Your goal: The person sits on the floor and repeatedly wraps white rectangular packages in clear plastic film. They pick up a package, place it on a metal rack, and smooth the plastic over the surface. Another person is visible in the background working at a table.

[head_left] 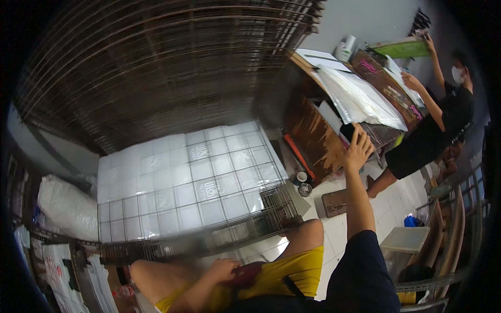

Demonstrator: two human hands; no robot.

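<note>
My right hand point(359, 149) reaches out at the right, its fingers apart and slightly bent. Its fingertips are close to the near corner of a stack of white plastic sheets point(360, 99) on a worn wooden table; whether they touch it I cannot tell. My left hand point(224, 269) rests low over my lap, beside a dark red patch on my yellow shorts point(292, 268); its fingers are blurred. Before me, white plastic pieces with printed marks point(182, 172) lie in rows on a wire drying rack point(229, 195).
Many raised wire shelves point(172, 57) hang over the rack. At the right, a masked person point(449, 112) in black handles a green-edged frame point(402, 48). A wooden stool point(334, 202) and a small cup point(301, 177) stand nearby. A plastic-wrapped bundle point(68, 206) lies left.
</note>
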